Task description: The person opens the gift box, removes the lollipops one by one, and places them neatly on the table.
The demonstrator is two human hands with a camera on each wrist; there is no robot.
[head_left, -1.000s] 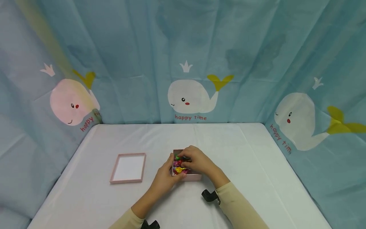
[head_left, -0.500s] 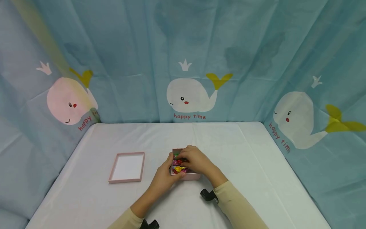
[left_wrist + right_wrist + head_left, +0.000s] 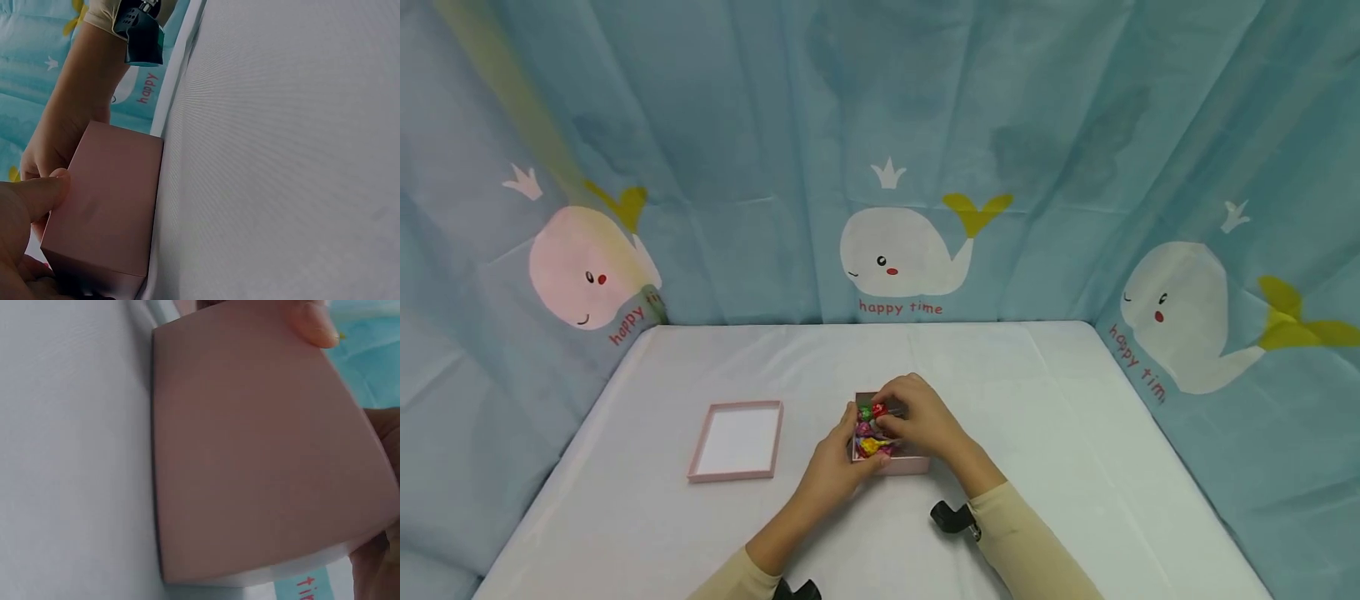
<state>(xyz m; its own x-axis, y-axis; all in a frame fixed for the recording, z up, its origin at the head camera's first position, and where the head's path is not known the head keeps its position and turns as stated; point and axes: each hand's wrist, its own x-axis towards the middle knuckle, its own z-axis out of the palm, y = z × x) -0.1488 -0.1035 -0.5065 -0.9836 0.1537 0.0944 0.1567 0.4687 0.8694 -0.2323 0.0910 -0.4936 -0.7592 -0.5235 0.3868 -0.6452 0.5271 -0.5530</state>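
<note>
A pink open box stands on the table, with several shiny wrapped candies in green, purple and yellow along its left side. My left hand grips the box's left front corner, its thumb on the front wall and its fingers along the left side. My right hand is over the box, thumb and fingertips curled about a red wrapped candy. Its hold is partly hidden. In the left wrist view, the left thumb presses the box's pink wall. The right wrist view shows mostly the box's outside.
A shallow pink-rimmed lid with a white inside lies to the left of the box. White cloth covers the table. A blue curtain with whale prints hangs behind and at both sides.
My right hand has risen slightly, and the red candy now shows farther back, at its fingertips. The left hand and the box stay in place.
</note>
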